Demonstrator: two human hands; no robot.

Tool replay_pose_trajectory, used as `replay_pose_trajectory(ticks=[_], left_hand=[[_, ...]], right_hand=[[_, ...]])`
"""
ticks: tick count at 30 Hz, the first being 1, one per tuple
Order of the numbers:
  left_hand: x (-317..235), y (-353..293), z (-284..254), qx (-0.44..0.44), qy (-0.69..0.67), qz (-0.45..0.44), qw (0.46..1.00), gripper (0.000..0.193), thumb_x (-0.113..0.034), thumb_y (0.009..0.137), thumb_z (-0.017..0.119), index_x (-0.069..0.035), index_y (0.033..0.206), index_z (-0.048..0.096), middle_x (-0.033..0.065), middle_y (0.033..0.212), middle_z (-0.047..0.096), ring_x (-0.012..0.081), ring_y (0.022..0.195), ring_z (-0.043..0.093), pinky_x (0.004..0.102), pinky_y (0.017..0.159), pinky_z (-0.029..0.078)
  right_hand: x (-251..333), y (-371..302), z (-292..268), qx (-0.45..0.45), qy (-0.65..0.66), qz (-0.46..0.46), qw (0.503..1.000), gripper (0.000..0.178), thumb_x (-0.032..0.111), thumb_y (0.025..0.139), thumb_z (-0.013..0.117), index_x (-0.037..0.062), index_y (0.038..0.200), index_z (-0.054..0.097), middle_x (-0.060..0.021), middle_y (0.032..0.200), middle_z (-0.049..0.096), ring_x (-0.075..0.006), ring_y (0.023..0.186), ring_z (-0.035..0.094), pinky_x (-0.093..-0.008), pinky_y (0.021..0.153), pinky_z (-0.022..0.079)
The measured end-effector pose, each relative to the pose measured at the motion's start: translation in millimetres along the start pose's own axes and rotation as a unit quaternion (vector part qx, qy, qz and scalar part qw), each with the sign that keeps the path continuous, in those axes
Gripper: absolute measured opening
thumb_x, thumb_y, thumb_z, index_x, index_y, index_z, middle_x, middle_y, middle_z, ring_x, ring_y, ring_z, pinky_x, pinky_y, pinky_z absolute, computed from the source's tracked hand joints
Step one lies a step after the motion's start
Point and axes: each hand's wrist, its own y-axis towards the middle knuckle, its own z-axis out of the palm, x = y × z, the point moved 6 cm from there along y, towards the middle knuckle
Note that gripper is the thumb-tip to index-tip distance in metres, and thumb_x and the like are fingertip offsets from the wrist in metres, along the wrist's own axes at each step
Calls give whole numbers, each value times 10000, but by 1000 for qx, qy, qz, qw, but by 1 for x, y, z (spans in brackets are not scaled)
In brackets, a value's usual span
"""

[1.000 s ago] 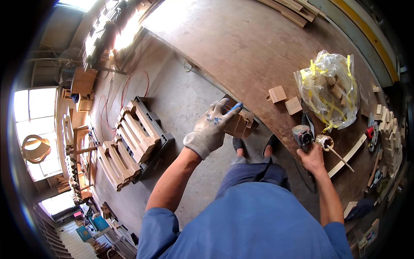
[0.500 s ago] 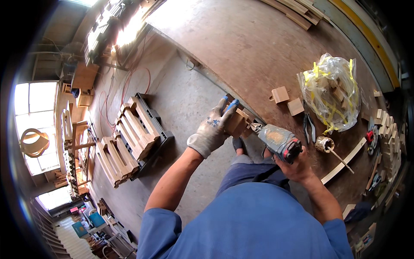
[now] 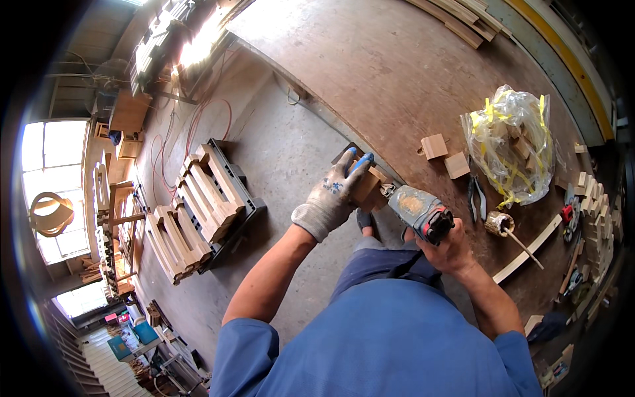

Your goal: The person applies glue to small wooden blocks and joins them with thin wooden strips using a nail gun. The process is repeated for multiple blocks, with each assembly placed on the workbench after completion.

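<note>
My left hand, in a grey-white work glove with blue fingertips, is closed around a small wooden block at the edge of the workbench. The glove hides part of the block. My bare right hand grips a grey power drill with a worn, dusty body and red marks at its rear end. The drill's nose points left at the block and meets its right side; whether the bit is inside the wood cannot be made out.
On the workbench lie two wooden blocks, pliers, a clear plastic bag of wood pieces, and a pot with a stick. Stacked wooden parts rest on a black pallet on the floor, left. More wood pieces line the far right.
The drill and my right hand have shifted slightly left and up, closer to the block. My left hand keeps its hold on the block. The whole view has moved a little.
</note>
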Motion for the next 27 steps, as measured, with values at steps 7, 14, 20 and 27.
replay_pose_trajectory(ticks=[7, 14, 20, 27], left_hand=[[0, 1, 0, 2, -3, 0, 1000, 1043, -68, 733, 875, -233, 1619, 350, 258, 1590, 384, 465, 1335, 551, 496, 1075, 543], [3, 1, 3, 6, -10, -2, 1000, 1036, -75, 745, 873, -246, 1620, 345, 261, 1588, 383, 471, 1329, 558, 498, 1059, 553], [2, 1, 4, 2, -4, 2, 1000, 1159, -47, 682, 924, -242, 1642, 304, 273, 1612, 370, 474, 1362, 538, 495, 1064, 563], [1, 0, 3, -1, -3, 6, 1000, 1163, -46, 679, 923, -241, 1644, 302, 276, 1610, 374, 481, 1347, 546, 496, 1060, 562]], right_hand=[[-12, -19, 11, 10, -72, -52, 996, 430, 130, 809, 817, 91, 1191, 622, -118, 1140, 635, -350, 884, 586, -458, 758, 464], [-7, -6, 5, 38, 24, 13, 999, 454, 125, 805, 817, 83, 1206, 608, -131, 1085, 671, -368, 889, 630, -469, 775, 477], [3, 5, -4, -3, 12, 24, 1000, 264, 117, 765, 787, 52, 996, 677, -174, 851, 706, -424, 760, 708, -454, 677, 588], [2, -7, -4, 5, 39, 31, 999, 239, 98, 786, 773, 67, 1012, 700, -143, 918, 732, -384, 810, 723, -445, 717, 588]])
